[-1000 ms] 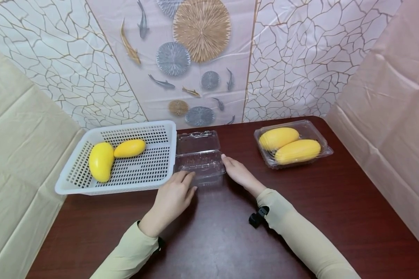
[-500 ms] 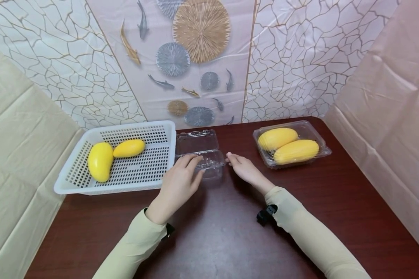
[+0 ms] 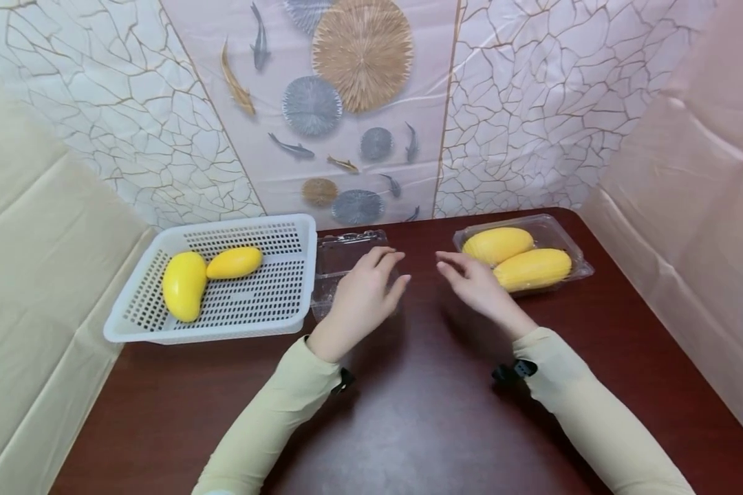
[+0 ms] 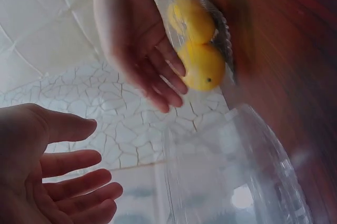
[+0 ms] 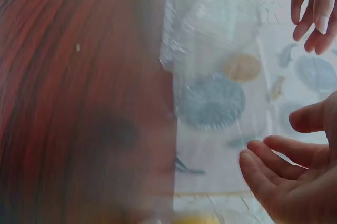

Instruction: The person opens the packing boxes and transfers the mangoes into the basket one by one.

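My left hand [image 3: 365, 292] hovers with relaxed fingers over the right part of an opened clear plastic clamshell box [image 3: 343, 254], hiding some of it. Nothing is in its grasp. To its right, my right hand [image 3: 479, 292] is held above the table, fingers loosely bent and likewise holding nothing. It is just left of a second clear plastic box [image 3: 556, 230] containing two yellow mangoes [image 3: 532, 269]. In the left wrist view, both palms face inward, with the clear clamshell [image 4: 226, 166] beneath.
A white perforated basket [image 3: 223, 335] stands at the left, its right side against the opened clamshell. Inside it lie a large yellow mango [image 3: 184, 287] and a smaller one [image 3: 234, 262]. A patterned backdrop [image 3: 359, 137] rises behind the dark red table [image 3: 402, 405].
Both hands have lifted off from around the opened clamshell and shifted right. The right hand now sits close to the filled box; the left covers the clamshell's right part.
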Available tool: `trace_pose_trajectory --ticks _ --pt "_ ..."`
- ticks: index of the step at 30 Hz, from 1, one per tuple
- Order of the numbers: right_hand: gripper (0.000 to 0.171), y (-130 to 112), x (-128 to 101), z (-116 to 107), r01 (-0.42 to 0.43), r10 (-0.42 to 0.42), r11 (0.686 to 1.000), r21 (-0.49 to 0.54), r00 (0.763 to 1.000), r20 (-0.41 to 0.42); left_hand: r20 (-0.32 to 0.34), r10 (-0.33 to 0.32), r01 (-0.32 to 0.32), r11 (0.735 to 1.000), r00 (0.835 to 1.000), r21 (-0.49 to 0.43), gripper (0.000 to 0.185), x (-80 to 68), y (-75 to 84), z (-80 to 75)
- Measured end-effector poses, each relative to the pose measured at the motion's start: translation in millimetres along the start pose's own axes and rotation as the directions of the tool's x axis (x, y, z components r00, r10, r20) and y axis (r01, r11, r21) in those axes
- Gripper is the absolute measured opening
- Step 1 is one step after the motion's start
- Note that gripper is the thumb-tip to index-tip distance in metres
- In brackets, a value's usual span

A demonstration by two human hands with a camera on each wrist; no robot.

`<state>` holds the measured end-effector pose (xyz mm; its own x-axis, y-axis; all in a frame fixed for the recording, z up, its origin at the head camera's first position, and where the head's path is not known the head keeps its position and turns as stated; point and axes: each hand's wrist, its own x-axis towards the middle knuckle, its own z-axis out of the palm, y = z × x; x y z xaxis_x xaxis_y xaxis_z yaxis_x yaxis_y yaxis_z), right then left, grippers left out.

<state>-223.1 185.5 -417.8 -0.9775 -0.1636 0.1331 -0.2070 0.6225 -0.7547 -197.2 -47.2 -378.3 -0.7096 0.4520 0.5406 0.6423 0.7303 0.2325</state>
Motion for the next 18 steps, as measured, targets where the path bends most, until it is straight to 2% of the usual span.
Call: trace_pose_trajectory --ticks 4,7,10,13,18 --pt "0.043 7 -9 -22 0.051 -0.049 0.999 0.007 0.989 -0.142 0.033 -0.002 0.003 1.000 0.999 -0.018 0.039 14.7 12.0 10.7" --pt "0.039 14 -18 -43 0.084 -0.091 0.996 -0.036 0.959 -0.270 0.070 -0.004 0.007 0.999 0.998 -0.043 0.041 24.8 23.1 18.8" --pt "0.037 26 -24 -62 0.094 -0.135 0.987 -0.129 0.922 -0.364 0.102 -0.014 0.019 0.999 0.995 -0.048 0.043 31.0 29.1 25.3" --pt "0.036 41 -31 -78 0.072 -0.148 0.979 -0.193 0.897 -0.418 0.132 -0.033 0.040 0.998 0.991 -0.057 0.045 34.5 30.4 33.0" --pt "0.038 73 -46 -102 -0.019 -0.088 0.974 -0.224 0.884 -0.459 0.212 -0.082 0.110 0.986 0.974 -0.127 0.052 38.8 33.3 51.5"
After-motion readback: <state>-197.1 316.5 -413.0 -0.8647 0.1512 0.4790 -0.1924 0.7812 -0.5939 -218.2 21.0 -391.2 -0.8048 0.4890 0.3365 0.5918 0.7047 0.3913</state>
